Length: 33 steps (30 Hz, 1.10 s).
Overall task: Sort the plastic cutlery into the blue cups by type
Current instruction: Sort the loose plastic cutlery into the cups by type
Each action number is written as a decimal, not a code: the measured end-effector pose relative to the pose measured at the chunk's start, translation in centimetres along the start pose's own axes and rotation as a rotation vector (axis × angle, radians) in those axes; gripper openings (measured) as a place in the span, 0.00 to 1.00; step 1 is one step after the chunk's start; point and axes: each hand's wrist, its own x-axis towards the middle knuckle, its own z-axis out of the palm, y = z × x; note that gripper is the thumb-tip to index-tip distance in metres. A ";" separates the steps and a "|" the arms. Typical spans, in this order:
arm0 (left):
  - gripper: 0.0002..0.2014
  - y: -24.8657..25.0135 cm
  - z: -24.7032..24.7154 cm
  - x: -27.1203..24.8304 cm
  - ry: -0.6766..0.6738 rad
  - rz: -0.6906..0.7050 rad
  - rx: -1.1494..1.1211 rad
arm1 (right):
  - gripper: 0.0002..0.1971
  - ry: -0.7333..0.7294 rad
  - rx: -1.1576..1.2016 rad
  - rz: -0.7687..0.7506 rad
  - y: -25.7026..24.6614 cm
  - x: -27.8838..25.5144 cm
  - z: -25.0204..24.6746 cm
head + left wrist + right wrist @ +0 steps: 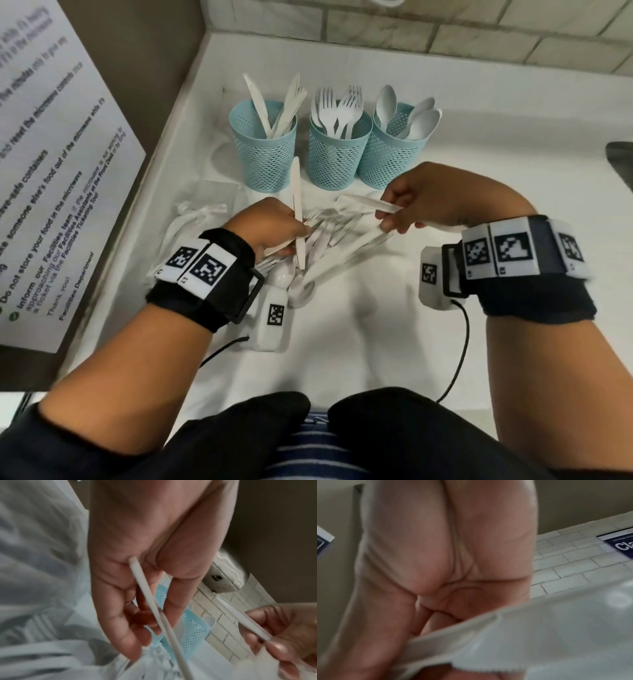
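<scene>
Beyond my hands stood three pale blue mesh cups, their walls a fine lattice of holes, filled with white knives, forks and spoons. The knife in my left hand was cream-white. My wristbands were black with black-and-white square tags. Below my wrists, my shirt was navy with white stripes.

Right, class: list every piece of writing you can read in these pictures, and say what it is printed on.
"Do not store your food in the microwave": white printed notice on the left wall.
"Thank you!" and "Facilities Department": same notice, bottom.
"Cla": dark blue sign on the tiled wall, cut off by the frame.
"L7": left black wristband's white marker tag.
Notice's other lines: too blurred or cut off to quote.
</scene>
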 end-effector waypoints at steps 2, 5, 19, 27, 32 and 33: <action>0.05 0.1 -0.1 -0.1 -0.069 -0.029 -0.095 | 0.04 0.109 0.057 -0.043 -0.1 0.1 -0.3; 0.04 0.2 -0.1 -0.4 -0.140 -0.040 -0.154 | 0.06 0.217 0.113 -0.066 0.1 1.0 0.3; 0.07 0.0 0.2 -0.4 0.031 0.017 -0.097 | 0.13 0.510 -0.137 0.083 1.6 4.6 4.5; 0.08 0.4 -0.1 -0.7 0.060 0.039 -0.117 | 0.14 0.091 -0.114 -0.059 0.7 4.2 5.9; 0.06 0.0 -0.6 -0.8 0.027 0.057 -0.129 | 0.10 0.134 -0.238 -0.116 0.9 4.8 6.3; 0.06 0.0 -0.7 -0.8 0.033 0.062 -0.122 | 0.10 0.145 -0.263 -0.133 0.9 4.9 6.3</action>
